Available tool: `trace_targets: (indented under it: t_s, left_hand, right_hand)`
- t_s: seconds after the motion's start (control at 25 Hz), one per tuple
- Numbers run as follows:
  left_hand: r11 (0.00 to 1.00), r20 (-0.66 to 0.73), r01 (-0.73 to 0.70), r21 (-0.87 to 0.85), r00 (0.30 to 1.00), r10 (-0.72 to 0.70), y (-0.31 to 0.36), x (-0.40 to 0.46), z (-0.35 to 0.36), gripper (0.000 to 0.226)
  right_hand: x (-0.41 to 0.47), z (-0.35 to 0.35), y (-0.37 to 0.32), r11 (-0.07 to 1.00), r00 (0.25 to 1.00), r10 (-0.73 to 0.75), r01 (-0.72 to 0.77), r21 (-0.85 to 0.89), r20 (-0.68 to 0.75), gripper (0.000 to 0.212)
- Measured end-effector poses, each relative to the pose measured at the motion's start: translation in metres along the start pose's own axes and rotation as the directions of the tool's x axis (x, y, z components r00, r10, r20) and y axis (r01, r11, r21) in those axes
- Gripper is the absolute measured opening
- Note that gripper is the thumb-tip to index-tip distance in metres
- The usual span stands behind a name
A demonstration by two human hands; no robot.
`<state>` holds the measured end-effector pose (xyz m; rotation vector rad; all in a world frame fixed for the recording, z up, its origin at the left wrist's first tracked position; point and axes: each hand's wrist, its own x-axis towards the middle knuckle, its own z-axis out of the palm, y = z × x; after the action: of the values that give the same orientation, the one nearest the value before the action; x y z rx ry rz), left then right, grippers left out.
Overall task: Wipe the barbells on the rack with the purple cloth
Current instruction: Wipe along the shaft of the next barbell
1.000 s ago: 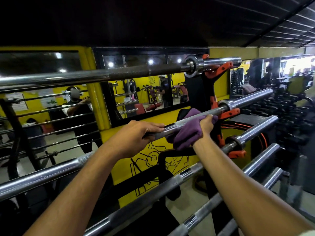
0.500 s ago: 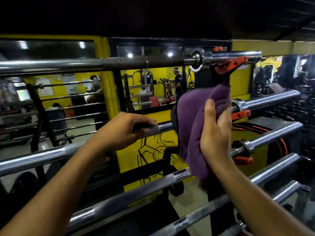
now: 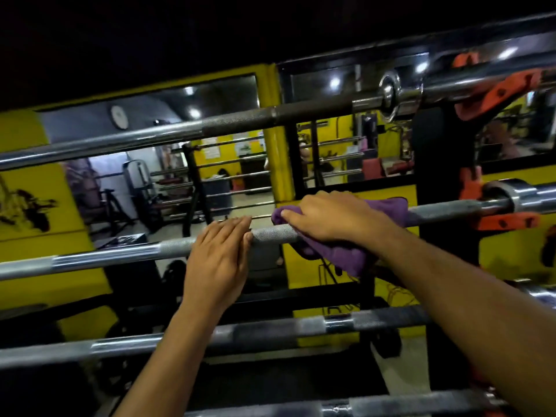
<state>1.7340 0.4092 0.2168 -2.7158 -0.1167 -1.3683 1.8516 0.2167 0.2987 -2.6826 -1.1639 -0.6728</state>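
The purple cloth (image 3: 340, 251) lies draped over the middle barbell (image 3: 270, 234), gripped there by the right hand (image 3: 334, 218). The left hand (image 3: 221, 257) rests on this barbell with straight fingers, just beside the cloth.

four barbells (image 3: 270, 234), one purple cloth (image 3: 346, 254), two hands (image 3: 219, 257)

Yellow wall (image 3: 36, 203) at the left of the frame, with a dark painted figure (image 3: 24, 206) on it. Wide black-framed mirrors (image 3: 210, 121) across the middle, split by a yellow pillar (image 3: 275, 164). In the reflection: round ceiling lights (image 3: 335, 82), a round wall clock (image 3: 119, 116), pale floor (image 3: 243, 203), gym machines, red benches (image 3: 376, 168). Dark ceiling (image 3: 180, 31) along the top
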Motion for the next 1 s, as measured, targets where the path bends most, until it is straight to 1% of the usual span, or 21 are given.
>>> trace_targets:
  t_s: [0.04,0.08,0.12,0.16,0.2,0.24,0.28,0.36,0.4,0.44,0.48,0.52,0.56,0.6,0.64,0.68,0.72,0.8,0.88,0.96,1.0]
  left_hand:
    - [1.000,-0.008,0.018,0.003,1.000,-0.018,0.003,-0.002,0.001,0.046]
    - [0.999,-0.019,0.033,0.005,0.999,-0.033,0.005,-0.005,0.001,0.047]
    - [0.999,-0.031,0.045,0.015,0.999,-0.045,0.006,-0.009,0.002,0.047]
    - [0.998,-0.040,0.061,0.019,0.997,-0.060,0.007,-0.011,0.004,0.047]
    - [0.997,-0.051,0.077,0.023,0.996,-0.075,0.009,-0.012,0.005,0.048]
    - [0.995,-0.065,0.095,0.032,0.994,-0.093,0.011,-0.013,0.006,0.048]
    - [0.993,-0.076,0.111,0.043,0.991,-0.107,0.012,-0.013,0.007,0.048]
    - [0.987,-0.070,0.147,0.066,0.987,-0.142,0.015,-0.012,0.010,0.050]
    - [0.983,-0.052,0.165,0.075,0.986,-0.161,0.015,-0.012,0.010,0.051]
    - [0.980,-0.035,0.183,0.083,0.983,-0.181,0.016,-0.012,0.010,0.052]
    - [0.976,-0.016,0.201,0.088,0.980,-0.200,0.017,-0.012,0.009,0.053]
    - [0.972,0.006,0.216,0.092,0.976,-0.218,0.018,-0.011,0.007,0.054]
    - [0.969,0.027,0.229,0.090,0.972,-0.232,0.020,-0.010,0.004,0.055]
    - [0.968,0.043,0.238,0.083,0.969,-0.242,0.022,-0.009,0.001,0.055]
    - [0.968,0.059,0.239,0.074,0.968,-0.244,0.024,-0.009,-0.002,0.054]
    - [0.968,0.082,0.240,0.065,0.966,-0.245,0.024,-0.008,-0.005,0.053]
    - [0.970,0.107,0.238,0.056,0.964,-0.243,0.024,-0.009,-0.007,0.053]
    - [0.972,0.136,0.232,0.047,0.962,-0.237,0.021,-0.010,-0.010,0.053]
    - [0.971,0.152,0.236,0.040,0.959,-0.240,0.019,-0.009,-0.011,0.053]
    - [0.970,0.152,0.242,0.033,0.958,-0.245,0.022,-0.009,-0.010,0.053]
    - [0.970,0.145,0.240,0.028,0.959,-0.242,0.022,-0.009,-0.009,0.053]
  right_hand:
    - [-0.002,0.007,0.004,0.999,0.998,-0.046,0.045,-0.024,-0.048,0.053]
    - [-0.012,0.026,0.005,0.991,0.972,-0.107,0.088,-0.096,-0.208,0.051]
    - [-0.026,0.042,0.004,0.985,0.932,-0.148,0.108,-0.137,-0.331,0.048]
    - [-0.038,0.055,0.008,0.976,0.874,-0.211,0.162,-0.147,-0.437,0.046]
    - [-0.047,0.067,0.015,0.963,0.794,-0.267,0.247,-0.111,-0.547,0.047]
    - [-0.053,0.074,0.022,0.937,0.737,-0.296,0.347,-0.036,-0.608,0.051]
    - [-0.060,0.081,0.026,0.900,0.702,-0.309,0.434,0.041,-0.642,0.053]
    - [-0.082,0.099,0.023,0.843,0.699,-0.295,0.511,0.167,-0.651,0.049]
    - [-0.097,0.110,0.016,0.816,0.746,-0.231,0.498,0.294,-0.624,0.043]
    - [-0.110,0.118,0.011,0.759,0.824,-0.103,0.427,0.491,-0.558,0.034]
    - [-0.118,0.121,0.007,0.618,0.905,0.059,0.299,0.727,-0.422,0.025]
    - [-0.117,0.122,0.004,0.389,0.937,0.242,0.144,0.910,-0.252,0.017]
    - [-0.108,0.120,0.004,0.139,0.913,0.402,0.019,0.990,-0.074,0.012]
    - [-0.095,0.116,0.003,-0.083,0.864,0.497,-0.049,0.995,0.084,0.010]
    - [-0.084,0.108,0.000,-0.272,0.834,0.509,-0.079,0.959,0.213,0.009]
    - [-0.079,0.099,-0.005,-0.416,0.823,0.469,-0.114,0.902,0.320,0.011]
    - [-0.074,0.095,-0.010,-0.504,0.809,0.418,-0.172,0.846,0.413,0.014]
    - [-0.074,0.094,-0.017,-0.596,0.767,0.327,-0.286,0.751,0.552,0.023]
    - [-0.080,0.090,-0.022,-0.648,0.790,0.239,-0.303,0.699,0.564,0.034]
    - [-0.092,0.077,-0.025,-0.652,0.782,0.259,-0.292,0.700,0.567,0.045]
    - [-0.099,0.069,-0.026,-0.649,0.769,0.283,-0.285,0.705,0.572,0.042]
